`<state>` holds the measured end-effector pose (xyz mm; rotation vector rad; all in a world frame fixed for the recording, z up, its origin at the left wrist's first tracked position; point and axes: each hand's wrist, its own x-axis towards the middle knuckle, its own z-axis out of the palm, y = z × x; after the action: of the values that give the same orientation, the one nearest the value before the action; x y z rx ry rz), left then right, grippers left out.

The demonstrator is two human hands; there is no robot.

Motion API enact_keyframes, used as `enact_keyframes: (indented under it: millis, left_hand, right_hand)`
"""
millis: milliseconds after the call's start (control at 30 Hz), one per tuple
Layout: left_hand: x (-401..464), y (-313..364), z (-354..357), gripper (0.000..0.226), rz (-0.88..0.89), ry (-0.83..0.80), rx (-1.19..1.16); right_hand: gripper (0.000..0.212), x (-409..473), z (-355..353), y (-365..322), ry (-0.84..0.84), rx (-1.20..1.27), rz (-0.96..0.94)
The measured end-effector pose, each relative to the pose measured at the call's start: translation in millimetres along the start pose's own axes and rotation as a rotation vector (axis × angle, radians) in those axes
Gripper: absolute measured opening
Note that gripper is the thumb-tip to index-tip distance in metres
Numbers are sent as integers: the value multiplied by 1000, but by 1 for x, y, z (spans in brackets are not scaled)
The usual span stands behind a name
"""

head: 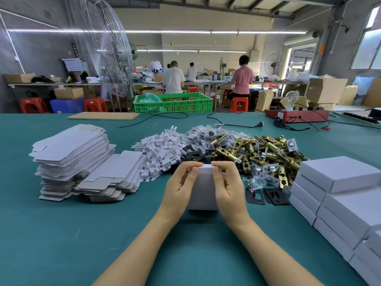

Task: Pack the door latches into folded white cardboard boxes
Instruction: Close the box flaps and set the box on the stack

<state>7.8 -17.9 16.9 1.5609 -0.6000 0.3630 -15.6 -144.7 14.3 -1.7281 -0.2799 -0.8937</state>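
Head view: both hands on upright white box

Left hand [181,182] and right hand [225,182] grip a white box [203,193] standing on the green table [61,234], thumbs pinching its top edge. Pile of brass latches [266,153] just behind, flat box blanks [72,157] stacked left, finished boxes [338,190] stacked right.

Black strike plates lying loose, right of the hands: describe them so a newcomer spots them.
On the teal table, find the brass latch pile. At its near edge, beside the stacked white boxes, lie the black plates: flat, dark, with cut-out holes, unlike the shiny latches.
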Motion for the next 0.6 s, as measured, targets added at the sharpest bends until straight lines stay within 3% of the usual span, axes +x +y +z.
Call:
enact_keyframes:
  millis: [600]
  left_hand:
    - [-2,-16,0,13,38,-43,57]
  right_hand:
    - [7,-7,2,14,-30,-41,-20]
